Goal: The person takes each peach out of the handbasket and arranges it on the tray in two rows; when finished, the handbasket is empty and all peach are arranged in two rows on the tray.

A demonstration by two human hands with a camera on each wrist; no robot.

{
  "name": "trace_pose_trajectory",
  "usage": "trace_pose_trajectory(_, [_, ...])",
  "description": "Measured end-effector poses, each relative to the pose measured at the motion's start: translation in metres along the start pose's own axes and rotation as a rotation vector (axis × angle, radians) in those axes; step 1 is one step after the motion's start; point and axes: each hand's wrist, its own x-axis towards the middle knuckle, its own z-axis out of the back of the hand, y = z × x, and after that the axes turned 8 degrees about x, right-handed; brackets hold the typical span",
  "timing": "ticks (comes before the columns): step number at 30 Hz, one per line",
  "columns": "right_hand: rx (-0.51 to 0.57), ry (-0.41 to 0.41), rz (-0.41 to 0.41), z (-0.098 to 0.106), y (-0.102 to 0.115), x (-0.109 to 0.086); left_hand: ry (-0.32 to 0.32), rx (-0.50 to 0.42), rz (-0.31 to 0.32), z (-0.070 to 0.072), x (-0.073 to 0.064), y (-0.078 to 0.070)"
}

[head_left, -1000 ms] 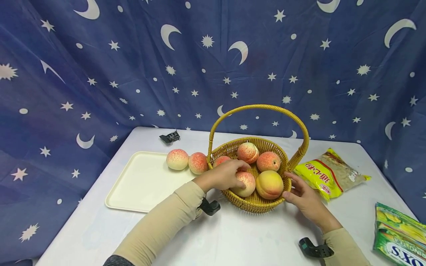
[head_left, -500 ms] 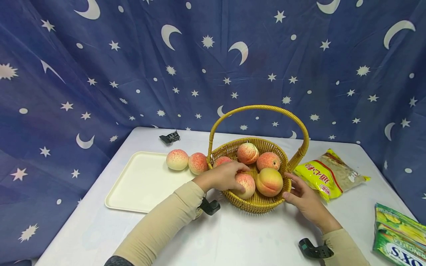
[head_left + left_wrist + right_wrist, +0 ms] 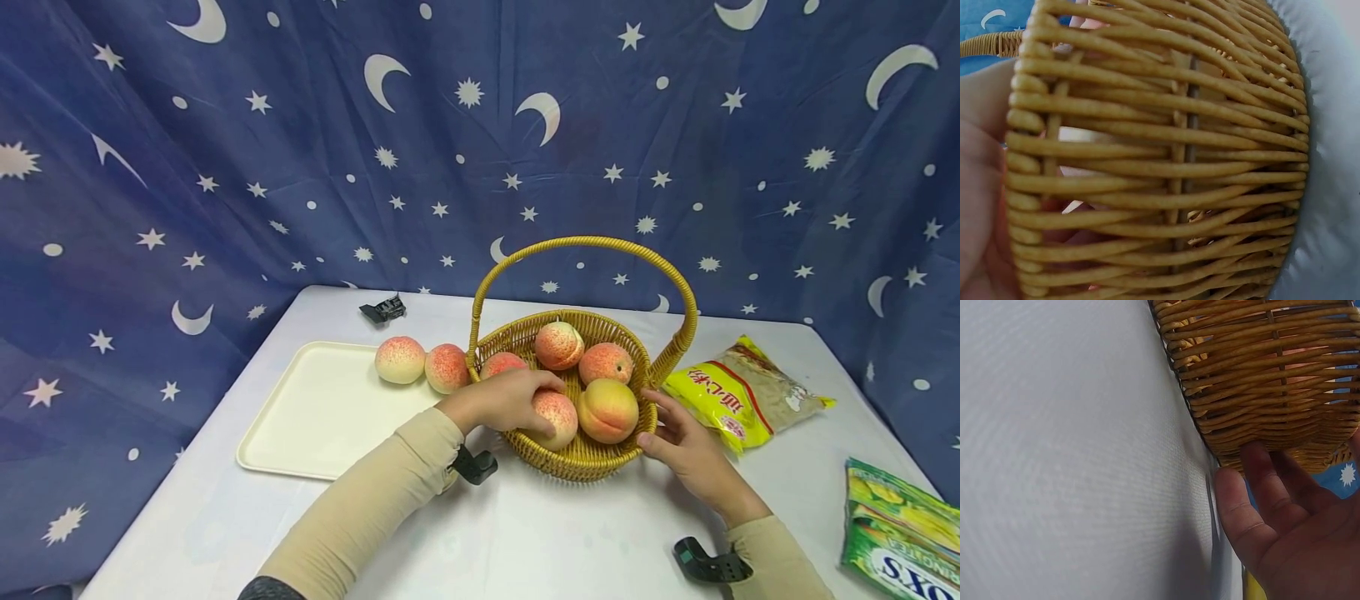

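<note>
Held peach: in the near-left part of the wicker basket, just beside the front rim. Left hand reaches over the rim, fingers part-way apart and curled round this peach. Right hand: fingers spread, slightly bent, touching the basket's right side. Yellow peach sits immediately right of the held one; cannot tell whether they touch. Wicker floor shows between these two and the peaches behind.

Versus 1.0 s ago: yellow peach has turned, crease now visible; held peach slightly nearer the front rim; basket in the same place.

Counts. Peaches: seven; five inside the basket (one partly behind the left hand), two to its left. Tray: one, cream, surface exposed left of those two. Bags: two; yellow bag right of the basket, green packet cut by the right view edge. Black wrapper: one, near the desk's far edge. White desk extends from basket front to lower view edge.
</note>
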Motion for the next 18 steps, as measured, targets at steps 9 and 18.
trace_pose_trajectory(9, [0.003,-0.003,-0.003,-0.0004,0.0018,-0.0001,-0.031,-0.09,-0.026,-0.0024,-0.0015,0.001])
trace_pose_trajectory(18, [0.01,-0.003,0.003,-0.0002,0.0015,-0.0003,-0.114,-0.158,-0.044,0.0005,-0.0023,0.0062])
